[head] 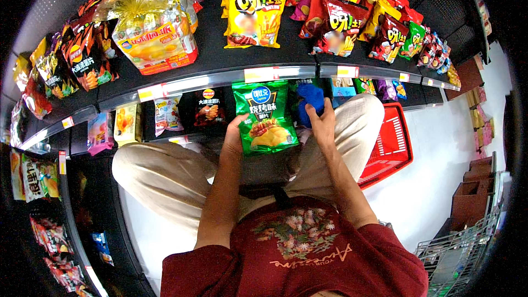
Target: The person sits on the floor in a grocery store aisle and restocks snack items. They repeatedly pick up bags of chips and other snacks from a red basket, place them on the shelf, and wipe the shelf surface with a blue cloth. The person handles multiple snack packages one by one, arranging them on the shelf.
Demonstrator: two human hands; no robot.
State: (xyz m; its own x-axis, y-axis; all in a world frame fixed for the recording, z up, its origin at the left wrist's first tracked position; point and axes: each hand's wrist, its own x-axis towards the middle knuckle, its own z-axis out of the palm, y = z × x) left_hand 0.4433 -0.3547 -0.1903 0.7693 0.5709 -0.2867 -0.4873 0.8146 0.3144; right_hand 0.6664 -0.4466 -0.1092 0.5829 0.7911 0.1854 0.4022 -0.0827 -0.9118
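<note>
My left hand (235, 134) grips the left side of a green bag of potato chips (267, 121), thumb on its front. The bag is upright, its printed front turned towards me, in front of the lower shelf. In my right hand (323, 121) is a crumpled blue cloth (310, 101), held just to the right of the bag. Part of another dark package (303, 82) shows behind the cloth. My knees are spread on either side of both hands.
Above, a black shelf (264, 58) carries yellow chip bags (255, 14), dark red chip bags (340, 24) and a wrapped gift basket (154, 37). Lower down are a black chip bag (209, 107) and other snacks. A red shopping basket (396, 144) stands by my right knee; a wire cart (458, 251) is at lower right.
</note>
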